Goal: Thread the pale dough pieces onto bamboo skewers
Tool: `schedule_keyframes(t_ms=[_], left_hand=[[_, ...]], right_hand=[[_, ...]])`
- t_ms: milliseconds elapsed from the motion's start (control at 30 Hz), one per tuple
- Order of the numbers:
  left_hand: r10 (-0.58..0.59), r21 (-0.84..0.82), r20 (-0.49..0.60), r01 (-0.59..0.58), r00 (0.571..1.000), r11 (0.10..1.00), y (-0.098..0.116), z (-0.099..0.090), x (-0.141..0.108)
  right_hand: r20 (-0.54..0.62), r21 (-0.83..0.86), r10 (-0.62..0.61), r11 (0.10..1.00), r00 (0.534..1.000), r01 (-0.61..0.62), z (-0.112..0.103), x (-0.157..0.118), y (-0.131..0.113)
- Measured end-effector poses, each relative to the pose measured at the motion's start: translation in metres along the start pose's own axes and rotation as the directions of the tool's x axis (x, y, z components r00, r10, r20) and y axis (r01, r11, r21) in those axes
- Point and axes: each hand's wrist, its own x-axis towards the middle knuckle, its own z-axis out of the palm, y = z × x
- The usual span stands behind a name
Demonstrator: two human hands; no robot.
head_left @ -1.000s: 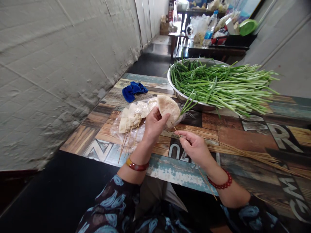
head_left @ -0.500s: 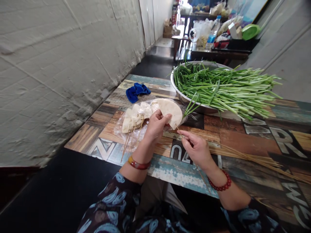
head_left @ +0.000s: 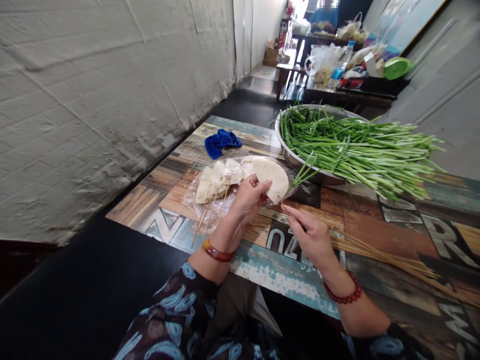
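My left hand (head_left: 250, 199) pinches a round, pale, flat sheet, like a flatbread or tofu skin (head_left: 276, 177), between thumb and fingers. At the sheet's lower right edge, my right hand (head_left: 308, 227) grips a thin wooden skewer (head_left: 282, 202), its tip at or in the edge. Green stalks (head_left: 303, 174) stick out past the sheet's right side; how they lie behind it is hidden. To the left, several folded pale pieces (head_left: 215, 181) on skewers rest on a clear plastic bag (head_left: 191, 197).
A metal bowl (head_left: 279, 135) heaped with long green chives (head_left: 360, 150) stands at the back right. Loose skewers (head_left: 386, 257) lie on the right of the patterned table (head_left: 258, 272). A blue cloth (head_left: 222, 142) is near the far edge. Behind, another table holds bags and a water bottle (head_left: 339, 67).
The whole view has shifted, so the scene sits slightly right and lower. My right hand remains at the sheet's edge with the skewer, and my left hand keeps its hold.
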Motion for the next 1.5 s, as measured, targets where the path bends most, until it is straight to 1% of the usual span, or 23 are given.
schedule_keyframes(t_ms=[133, 300, 400, 533, 733, 867, 933, 1000, 1133, 1200, 1400, 1500], left_hand=[[-0.041, -0.019, 0.033, 0.042, 0.999, 0.999, 0.002, 0.0, -0.001], [-0.043, -0.038, 0.015, 0.043, 0.999, 0.998, 0.001, -0.001, -0.001], [-0.041, -0.021, 0.026, 0.042, 0.999, 0.999, 0.002, 0.0, -0.002], [-0.043, -0.008, 0.068, 0.044, 0.997, 0.999, 0.002, 0.001, -0.004], [-0.03, 0.033, 0.102, 0.026, 0.994, 0.999, -0.002, 0.001, -0.004], [-0.039, 0.081, 0.122, 0.029, 0.992, 0.996, -0.002, 0.004, -0.006], [-0.046, 0.112, 0.11, 0.034, 0.993, 0.993, -0.002, 0.004, -0.006], [-0.047, 0.107, 0.077, 0.039, 0.996, 0.993, -0.001, 0.004, -0.006], [-0.017, 0.0, -0.015, 0.017, 1.0, 1.0, -0.001, 0.002, -0.002], [-0.001, -0.017, -0.028, 0.0, 1.0, 1.0, -0.001, 0.002, -0.001], [-0.025, 0.046, 0.039, 0.023, 0.999, 0.999, 0.001, 0.005, -0.006], [-0.014, 0.053, 0.08, 0.009, 0.997, 0.999, 0.002, 0.006, -0.007]], right_hand=[[0.006, 0.012, 0.025, 1.0, 1.0, -0.026, 0.0, -0.001, 0.002], [0.024, 0.034, 0.052, 0.998, 0.998, -0.053, 0.0, -0.003, 0.003], [0.028, 0.035, 0.054, 0.998, 0.998, -0.055, 0.0, -0.003, 0.005], [0.034, 0.027, 0.055, 0.998, 0.998, -0.056, 0.001, -0.002, 0.006], [0.016, 0.042, 0.076, 0.996, 0.997, -0.077, 0.003, -0.001, 0.009], [0.019, 0.08, 0.121, 0.989, 0.993, -0.122, 0.004, -0.001, 0.013], [0.036, 0.083, 0.159, 0.983, 0.987, -0.162, 0.004, -0.001, 0.015], [0.043, 0.087, 0.188, 0.978, 0.981, -0.191, 0.003, -0.001, 0.015], [0.048, 0.104, 0.213, 0.971, 0.976, -0.217, 0.002, -0.001, 0.013], [0.055, 0.097, 0.219, 0.97, 0.974, -0.224, 0.002, -0.001, 0.013], [0.045, 0.087, 0.217, 0.971, 0.975, -0.221, 0.002, -0.001, 0.013], [0.043, 0.073, 0.208, 0.975, 0.977, -0.211, 0.001, 0.0, 0.012]])
